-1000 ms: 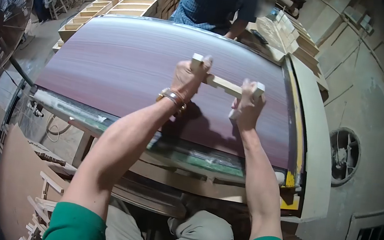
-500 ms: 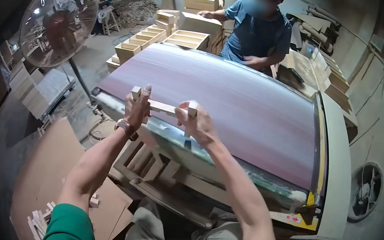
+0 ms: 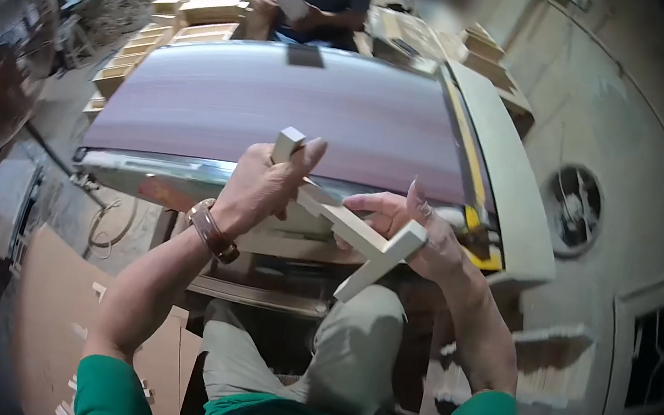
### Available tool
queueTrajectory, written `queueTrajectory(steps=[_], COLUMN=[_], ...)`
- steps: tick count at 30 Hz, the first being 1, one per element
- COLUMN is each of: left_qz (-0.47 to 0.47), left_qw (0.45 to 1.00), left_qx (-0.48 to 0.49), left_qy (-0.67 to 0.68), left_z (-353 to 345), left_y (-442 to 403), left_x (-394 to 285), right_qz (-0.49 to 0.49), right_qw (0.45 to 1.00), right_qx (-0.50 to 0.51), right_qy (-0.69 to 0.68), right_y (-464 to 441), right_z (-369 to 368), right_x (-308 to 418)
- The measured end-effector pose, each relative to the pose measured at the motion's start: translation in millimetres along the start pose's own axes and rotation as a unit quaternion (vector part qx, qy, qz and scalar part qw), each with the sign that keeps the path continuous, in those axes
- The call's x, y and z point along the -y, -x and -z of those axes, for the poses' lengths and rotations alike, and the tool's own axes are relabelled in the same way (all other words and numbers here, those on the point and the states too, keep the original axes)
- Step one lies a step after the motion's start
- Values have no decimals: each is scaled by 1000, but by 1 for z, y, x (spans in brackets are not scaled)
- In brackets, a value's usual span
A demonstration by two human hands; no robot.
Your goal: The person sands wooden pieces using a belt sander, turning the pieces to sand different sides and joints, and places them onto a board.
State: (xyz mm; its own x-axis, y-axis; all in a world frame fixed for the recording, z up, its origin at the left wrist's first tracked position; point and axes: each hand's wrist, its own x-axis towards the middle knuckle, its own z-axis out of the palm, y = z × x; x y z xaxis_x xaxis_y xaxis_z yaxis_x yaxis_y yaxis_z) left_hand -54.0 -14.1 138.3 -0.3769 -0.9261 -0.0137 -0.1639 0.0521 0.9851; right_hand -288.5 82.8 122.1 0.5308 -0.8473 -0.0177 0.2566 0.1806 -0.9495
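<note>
The left hand [image 3: 256, 188] grasps the wooden frame's [image 3: 356, 230] left end; the right hand [image 3: 442, 253] (gripping or not, I cannot tell) spreads by its right.

On my feed the frame [image 3: 381, 262] reads as bare wood, smooth and matt. The broad belt [image 3: 279, 102] has a low sheen and faint streaks; I can't tell whether it is cloth or paper. I see a glossy brown wristband [image 3: 214, 233], soft green cloth sleeves [image 3: 121, 394] and creased, matt cloth trousers [image 3: 356, 338]. The big board [image 3: 59, 279] looks flat and dull, the wall [image 3: 636, 157] matt and blotchy.
</note>
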Motion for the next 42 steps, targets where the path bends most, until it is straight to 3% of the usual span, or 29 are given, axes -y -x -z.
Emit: queueTrajectory(steps=[1,2,4,5,8,11,13,15,17,18,19,21,23,24,27,29,30,32,37,39,41,42], left_qz=[16,33,26,14,-55,-153,-144,-204,-273,-369,-463,-433,-425,-409,-365,-365,-333,-296,-241,-161,-172,-127], left_qw=[999,997,994,992,977,964,956,927,851,809,758,752,785,804,841,842,853,864,875,896,898,904], left_qx=[35,56,94,98,144,178,245,308,443,450,451,447,340,319,299,284,281,271,247,232,227,218], left_qy=[-28,-39,-59,-82,-147,-128,-72,-69,-69,-81,-91,-217,-296,-291,-264,-278,-287,-303,-338,-343,-337,-346], left_z=[-13,-23,-39,-46,-67,-88,-101,-109,-114,-125,-135,-136,-138,-135,-120,-109,-102,-84,-27,-5,20,33], left_y=[4,7,12,15,36,59,71,77,68,62,58,54,54,54,53,53,54,53,57,65,74,81], left_x=[-7,-13,-13,-12,-6,0,10,24,37,38,41,43,54,56,69,76,81,94,128,142,162,178], right_qz=[50,107,191,223,137,29,-35,-48,-20,-59,43,-53,-80,-69,-196,-220,-219,-282,-327,-336,-346,-344], right_qw=[995,974,906,910,934,950,956,942,920,908,866,809,694,671,518,465,467,416,407,402,415,410], right_qx=[-86,-188,-345,-332,-310,-254,-239,-259,-311,-332,-400,-453,-510,-549,-591,-595,-594,-600,-596,-601,-596,-604], right_qy=[-12,61,152,110,116,182,167,207,239,247,297,372,501,493,586,617,617,622,610,604,594,591], right_y=[11,28,69,89,126,140,149,164,185,200,208,231,249,256,299,328,341,360,369,368,370,375], right_z=[-18,-24,-31,-27,-40,-81,-108,-122,-137,-143,-149,-157,-149,-144,-116,-89,-74,-45,-12,-8,-10,-12], right_x=[-4,-7,-7,-8,-29,-37,-48,-54,-63,-59,-71,-68,-88,-97,-150,-181,-197,-223,-239,-237,-237,-239])
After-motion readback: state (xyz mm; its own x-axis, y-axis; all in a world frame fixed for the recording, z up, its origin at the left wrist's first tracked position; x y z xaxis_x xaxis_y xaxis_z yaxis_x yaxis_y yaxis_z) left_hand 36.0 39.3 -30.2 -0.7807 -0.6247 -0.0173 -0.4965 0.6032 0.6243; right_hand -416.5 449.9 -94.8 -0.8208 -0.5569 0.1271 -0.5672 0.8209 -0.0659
